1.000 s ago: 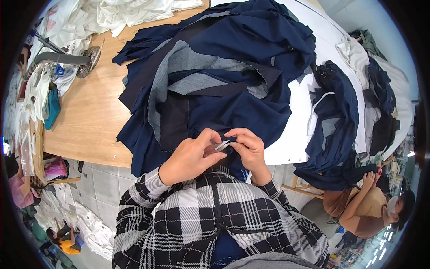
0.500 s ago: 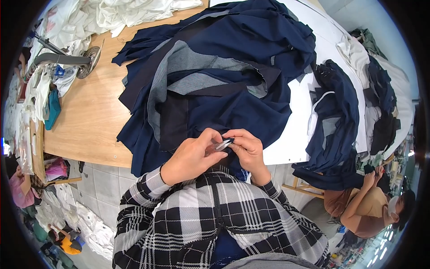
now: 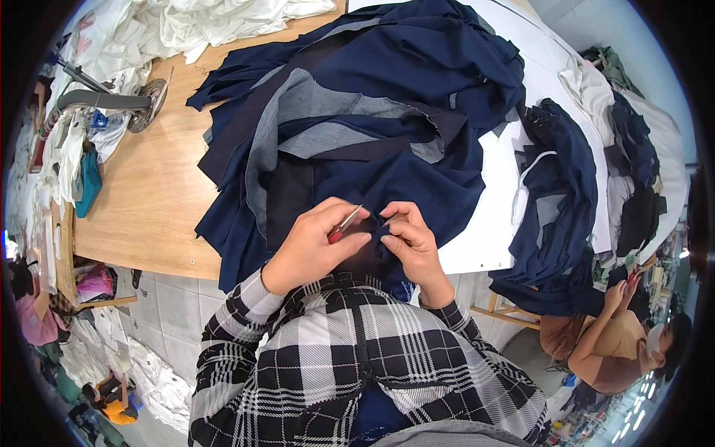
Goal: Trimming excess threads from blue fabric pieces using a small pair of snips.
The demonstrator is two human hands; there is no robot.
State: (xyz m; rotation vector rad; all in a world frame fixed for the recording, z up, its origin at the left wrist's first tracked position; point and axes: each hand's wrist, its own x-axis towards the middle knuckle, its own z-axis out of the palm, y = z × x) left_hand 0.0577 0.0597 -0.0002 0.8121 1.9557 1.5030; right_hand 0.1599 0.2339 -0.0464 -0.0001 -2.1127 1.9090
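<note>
Between the fingers and thumb of my left hand (image 3: 316, 237) are small thread snips (image 3: 345, 223), with a pointed metal blade angled up to the right and a red part near the thumb. My right hand (image 3: 410, 242) pinches an edge of a navy garment (image 3: 350, 190) just right of the snips. The blade stands apart from the pinched cloth. That garment spreads over the table before me, its grey lining (image 3: 287, 97) turned out in a loop. Most of the snips' handle is hidden in my left palm.
The wooden table (image 3: 141, 208) has a white section on the right. White cloth (image 3: 223, 18) is heaped at the far left, near a grey curved metal arm (image 3: 104, 99). More navy garments (image 3: 558, 201) hang over the right edge. A masked co-worker (image 3: 614, 350) handles dark cloth at right.
My hands have moved slightly apart. The snips have come away from the cloth and swung to point up and right, showing their red part. My right fingers still pinch the cloth.
</note>
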